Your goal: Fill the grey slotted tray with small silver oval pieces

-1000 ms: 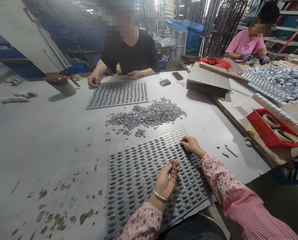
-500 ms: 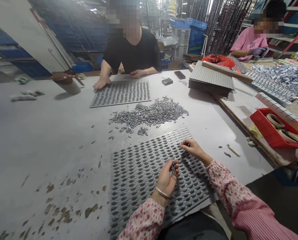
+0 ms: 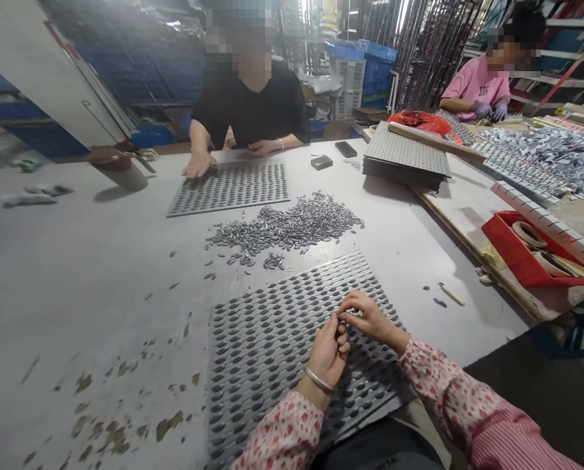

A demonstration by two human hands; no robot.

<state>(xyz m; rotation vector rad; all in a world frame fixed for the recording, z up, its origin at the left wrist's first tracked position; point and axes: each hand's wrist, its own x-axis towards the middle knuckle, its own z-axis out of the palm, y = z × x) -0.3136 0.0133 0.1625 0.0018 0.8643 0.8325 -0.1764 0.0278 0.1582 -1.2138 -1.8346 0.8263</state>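
Observation:
Over the middle of a grey board (image 3: 253, 333) with rows of dark oval spots, my left hand (image 3: 327, 352) is curled closed around small grey oval pieces, mostly hidden by the fingers. My right hand (image 3: 365, 316) meets its fingertips, thumb and forefinger pinched on what looks like one small grey piece. The board lies tilted toward the right on the white table (image 3: 125, 274), its near edge by my lap. Beyond its far edge is a loose pile of small grey oval pieces (image 3: 292, 225).
Across the table, a person in black rests a hand (image 3: 200, 164) on a second board (image 3: 233, 189). On the right are stacked boards (image 3: 404, 156), a red bin (image 3: 512, 254) with tape rolls, and a small cutter (image 3: 451, 294). A cup (image 3: 118, 168) stands far left.
My right hand has come from the board's far right part down and left to my left hand's fingertips. My left hand's fingers have closed more. The view has shifted slightly.

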